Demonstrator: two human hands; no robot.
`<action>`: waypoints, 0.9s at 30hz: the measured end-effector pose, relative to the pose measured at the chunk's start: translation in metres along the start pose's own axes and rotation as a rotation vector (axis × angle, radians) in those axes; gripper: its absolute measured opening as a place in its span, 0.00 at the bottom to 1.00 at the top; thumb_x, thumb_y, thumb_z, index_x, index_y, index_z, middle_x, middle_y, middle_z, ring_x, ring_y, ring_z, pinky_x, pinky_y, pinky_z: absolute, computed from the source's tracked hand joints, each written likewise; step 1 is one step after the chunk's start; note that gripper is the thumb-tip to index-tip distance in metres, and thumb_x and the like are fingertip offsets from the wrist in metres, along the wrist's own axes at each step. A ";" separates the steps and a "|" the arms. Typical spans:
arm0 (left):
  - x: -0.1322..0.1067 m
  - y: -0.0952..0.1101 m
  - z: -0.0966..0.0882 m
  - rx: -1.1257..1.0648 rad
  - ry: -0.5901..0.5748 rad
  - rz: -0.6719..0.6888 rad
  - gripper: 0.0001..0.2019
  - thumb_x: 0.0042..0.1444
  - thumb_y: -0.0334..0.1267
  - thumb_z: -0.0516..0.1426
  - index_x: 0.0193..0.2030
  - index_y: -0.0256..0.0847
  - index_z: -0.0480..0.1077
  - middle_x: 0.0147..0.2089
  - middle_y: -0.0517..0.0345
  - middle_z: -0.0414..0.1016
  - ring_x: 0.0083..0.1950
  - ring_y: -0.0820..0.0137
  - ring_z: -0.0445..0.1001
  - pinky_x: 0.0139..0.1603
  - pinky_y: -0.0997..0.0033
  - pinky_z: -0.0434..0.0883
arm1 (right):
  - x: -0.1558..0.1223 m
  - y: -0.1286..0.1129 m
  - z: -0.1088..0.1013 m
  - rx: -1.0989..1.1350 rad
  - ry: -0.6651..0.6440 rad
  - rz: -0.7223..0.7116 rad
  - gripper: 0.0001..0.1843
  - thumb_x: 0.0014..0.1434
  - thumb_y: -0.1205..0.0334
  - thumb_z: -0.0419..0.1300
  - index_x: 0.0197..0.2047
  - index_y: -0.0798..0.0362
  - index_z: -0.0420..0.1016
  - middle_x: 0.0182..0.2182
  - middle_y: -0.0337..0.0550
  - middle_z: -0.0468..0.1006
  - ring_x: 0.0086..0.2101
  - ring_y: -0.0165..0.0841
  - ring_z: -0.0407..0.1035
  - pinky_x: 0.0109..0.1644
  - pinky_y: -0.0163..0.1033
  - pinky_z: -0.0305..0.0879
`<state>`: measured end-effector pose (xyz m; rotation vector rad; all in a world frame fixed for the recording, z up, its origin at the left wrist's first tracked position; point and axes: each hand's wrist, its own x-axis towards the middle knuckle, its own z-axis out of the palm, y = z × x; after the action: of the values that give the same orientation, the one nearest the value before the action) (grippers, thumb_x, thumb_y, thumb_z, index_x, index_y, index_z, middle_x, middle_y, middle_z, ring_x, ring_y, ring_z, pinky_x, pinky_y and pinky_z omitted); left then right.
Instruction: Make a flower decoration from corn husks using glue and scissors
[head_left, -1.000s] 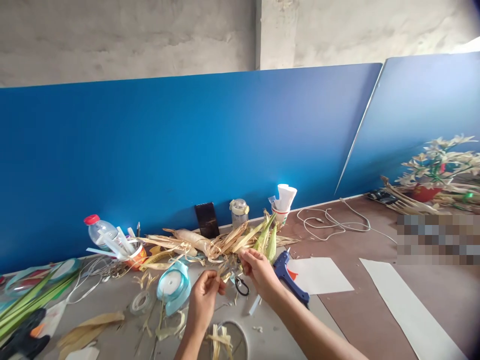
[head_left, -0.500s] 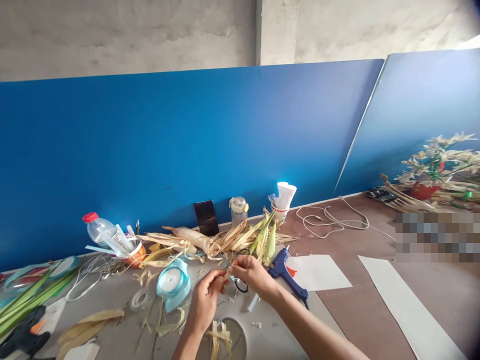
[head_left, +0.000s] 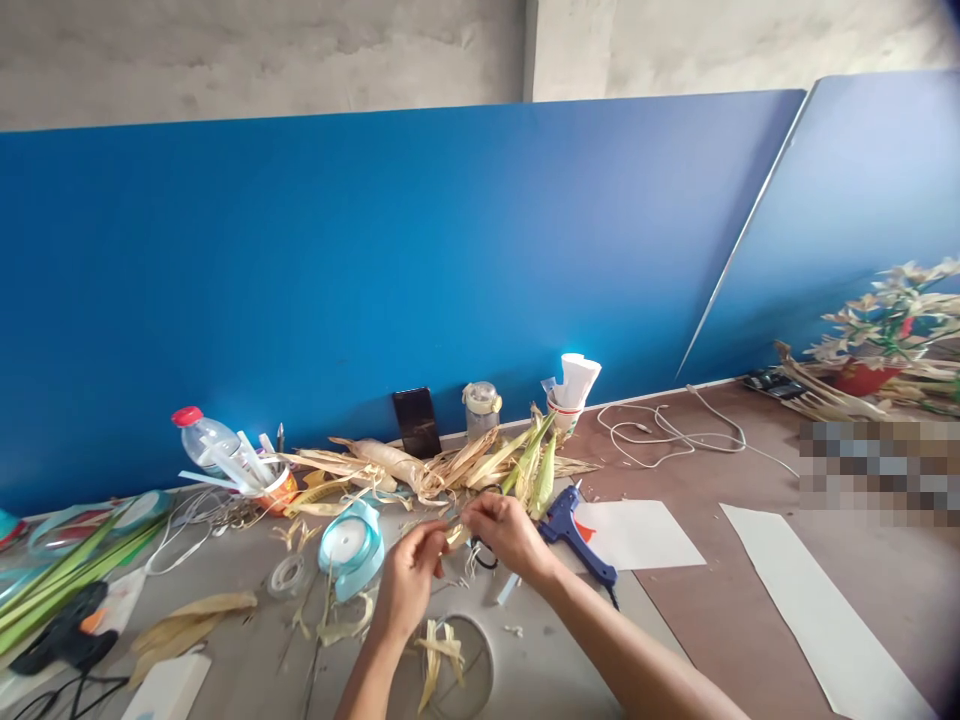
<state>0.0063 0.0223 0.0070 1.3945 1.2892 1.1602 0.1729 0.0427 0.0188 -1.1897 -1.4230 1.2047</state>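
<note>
My left hand [head_left: 405,585] and my right hand [head_left: 506,532] meet over the table, both pinching a small strip of dried corn husk [head_left: 452,533] between fingertips. Black-handled scissors [head_left: 484,556] lie just under the right hand. A light blue ribbon spool [head_left: 349,548] sits left of my left hand. A blue glue gun [head_left: 574,535] lies right of my right hand. A pile of dried and green corn husks [head_left: 450,470] lies behind both hands.
A blue partition [head_left: 375,280] backs the table. A water bottle [head_left: 202,440], a cup of sticks [head_left: 270,490], a phone [head_left: 417,422], a jar [head_left: 481,406] and a paper cup [head_left: 570,400] stand along it. White sheets [head_left: 637,535], a white cable [head_left: 675,435] and a husk-flower pot [head_left: 877,350] lie right.
My hands have closed together on the husk strip and shifted slightly. The view has drifted a little leftward and down.
</note>
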 end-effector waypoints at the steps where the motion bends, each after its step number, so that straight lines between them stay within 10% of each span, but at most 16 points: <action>1: 0.002 -0.001 -0.004 0.015 0.086 0.022 0.17 0.48 0.50 0.57 0.36 0.39 0.74 0.25 0.56 0.73 0.21 0.71 0.65 0.25 0.73 0.64 | 0.001 0.000 -0.005 -0.056 0.025 -0.012 0.10 0.51 0.59 0.55 0.24 0.56 0.69 0.18 0.33 0.61 0.21 0.25 0.53 0.26 0.31 0.50; 5: 0.010 -0.007 -0.024 0.124 0.278 0.077 0.17 0.47 0.52 0.57 0.34 0.41 0.73 0.28 0.54 0.74 0.27 0.66 0.69 0.30 0.70 0.66 | 0.003 -0.008 -0.036 -0.363 -0.108 -0.048 0.08 0.49 0.65 0.54 0.22 0.55 0.71 0.19 0.35 0.66 0.22 0.26 0.56 0.27 0.32 0.51; 15: 0.008 -0.017 -0.011 0.786 -0.062 0.091 0.04 0.48 0.33 0.55 0.31 0.41 0.71 0.36 0.54 0.72 0.42 0.62 0.69 0.44 0.64 0.63 | -0.002 -0.023 -0.036 -0.595 0.004 -0.227 0.10 0.53 0.66 0.52 0.34 0.55 0.75 0.33 0.45 0.72 0.36 0.34 0.66 0.40 0.36 0.61; 20: 0.013 -0.021 -0.016 0.366 0.057 0.071 0.07 0.52 0.39 0.53 0.30 0.41 0.70 0.31 0.56 0.73 0.35 0.65 0.71 0.37 0.68 0.65 | -0.003 -0.020 -0.030 -0.362 0.120 -0.292 0.15 0.52 0.73 0.45 0.33 0.55 0.72 0.27 0.40 0.74 0.30 0.31 0.67 0.37 0.34 0.62; 27: 0.017 -0.012 -0.026 -0.350 0.302 -0.052 0.18 0.40 0.51 0.62 0.32 0.40 0.69 0.28 0.59 0.74 0.30 0.66 0.73 0.32 0.68 0.68 | -0.003 -0.012 -0.021 -0.234 0.034 -0.232 0.17 0.57 0.55 0.54 0.45 0.56 0.70 0.38 0.46 0.75 0.37 0.34 0.69 0.39 0.36 0.64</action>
<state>-0.0205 0.0407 0.0009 0.9508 1.2422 1.5194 0.1927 0.0414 0.0335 -1.1569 -1.6597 0.8721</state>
